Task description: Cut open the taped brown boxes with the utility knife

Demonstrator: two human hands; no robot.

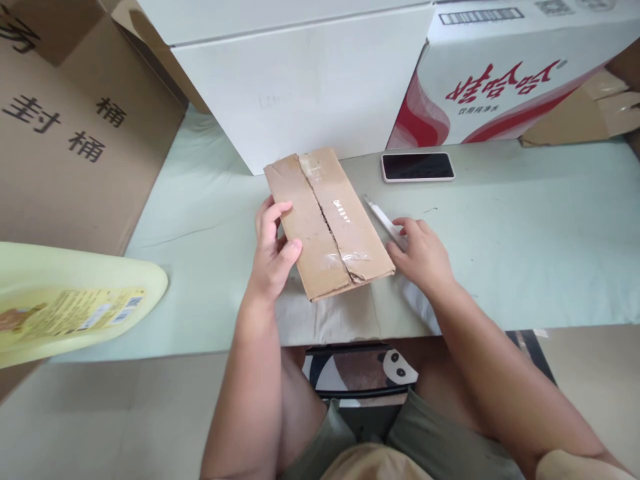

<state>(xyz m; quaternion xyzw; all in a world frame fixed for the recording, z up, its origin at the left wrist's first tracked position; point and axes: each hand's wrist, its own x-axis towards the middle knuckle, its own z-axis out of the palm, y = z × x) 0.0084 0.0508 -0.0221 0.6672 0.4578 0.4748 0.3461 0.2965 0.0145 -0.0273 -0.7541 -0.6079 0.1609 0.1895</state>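
Note:
A small brown cardboard box [327, 223] is tilted above the cloth-covered surface. My left hand [273, 250] grips it by its left edge, thumb and fingertips on the top face. The seam between its two flaps is slit along the middle, with scraps of clear tape at both ends. To the right of the box, my right hand [423, 257] has its thumb and fingers closed around the handle of a pale utility knife [384, 219]. The knife's tip points away from me and to the left, close to the box's right edge.
Behind the box stand a large white carton [310, 93] and a red-and-white carton [480, 87]. A phone [418, 167] lies at their foot. On the left are a big brown carton [75, 147] and a pale yellow bottle [75, 303]. The green cloth [525, 253] ends at my lap.

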